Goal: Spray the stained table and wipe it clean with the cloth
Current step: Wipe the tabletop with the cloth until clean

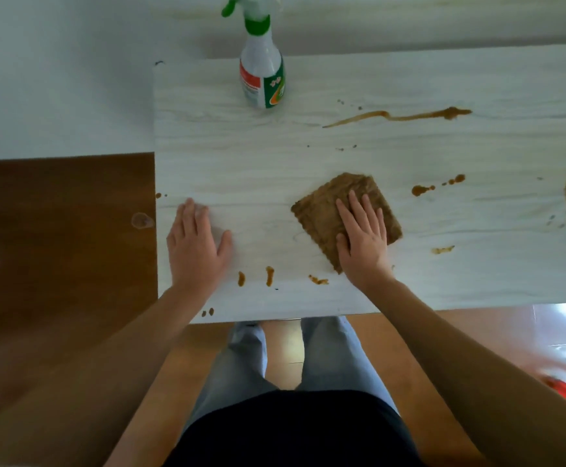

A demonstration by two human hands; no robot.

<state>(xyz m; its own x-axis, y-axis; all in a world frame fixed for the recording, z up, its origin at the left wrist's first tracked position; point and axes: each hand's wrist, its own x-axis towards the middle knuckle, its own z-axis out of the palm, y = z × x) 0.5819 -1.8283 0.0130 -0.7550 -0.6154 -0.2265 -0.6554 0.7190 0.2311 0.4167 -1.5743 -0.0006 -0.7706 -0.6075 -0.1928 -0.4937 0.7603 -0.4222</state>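
Flat and unclenched, the right hand [362,241] presses its palm on the brown square woven cloth [329,210], which lies turned diamond-wise near the pale wood-grain table's [241,156] front edge. Left hand [195,246] rests spread and empty by the left edge. Brown sauce stains [399,116] streak rightward; the white green-capped spray bottle [263,72] stands upright at the rear edge.

- It looks like a room in a home, though the pictures show only a small part of it.
- A pale wood-grain worktop [409,79] stands against a plain light wall [55,62].
- A household spray bottle [262,75] with a green trigger stands on it.
- Beside it is a dark brown wooden surface [62,230].
- The floor [443,348] is glossy orange-brown.
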